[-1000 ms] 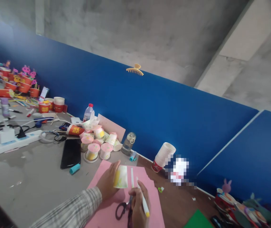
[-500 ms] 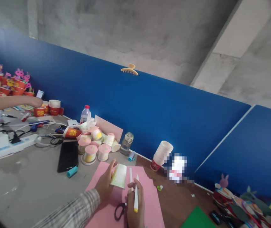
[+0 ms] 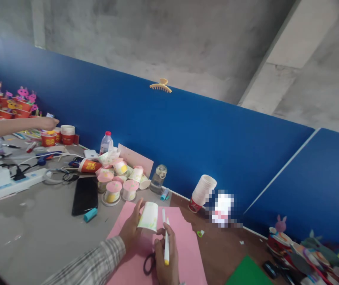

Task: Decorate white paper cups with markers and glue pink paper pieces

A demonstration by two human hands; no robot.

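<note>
So the left hand (image 3: 131, 228) has a white paper cup (image 3: 148, 216) with faint yellow-green colouring pinched between thumb and fingers, held tilted above the pink paper (image 3: 184, 245). The right hand (image 3: 167, 253) is gripping a white marker (image 3: 166, 245) with a yellow end, just beside the cup. Hard to be sure from this angle, but its tip doesn't look like it's touching the cup.

Black-handled scissors (image 3: 149, 264) lie on the pink paper, partly hidden by the right hand, and a white stick-like thing (image 3: 163, 215) is on the paper near the marker's tip. Left of the paper there's a black phone (image 3: 85, 196) with a teal marker cap (image 3: 90, 215) right by its corner. Behind that sits a bunch of pink-topped cups (image 3: 113, 191), with a glass jar (image 3: 158, 179) next to them. Over by the blue partition (image 3: 187, 134) a stack of paper cups (image 3: 202, 193) leans over, and far left another person's arm (image 3: 18, 127) reaches over a red cup (image 3: 48, 140).
</note>
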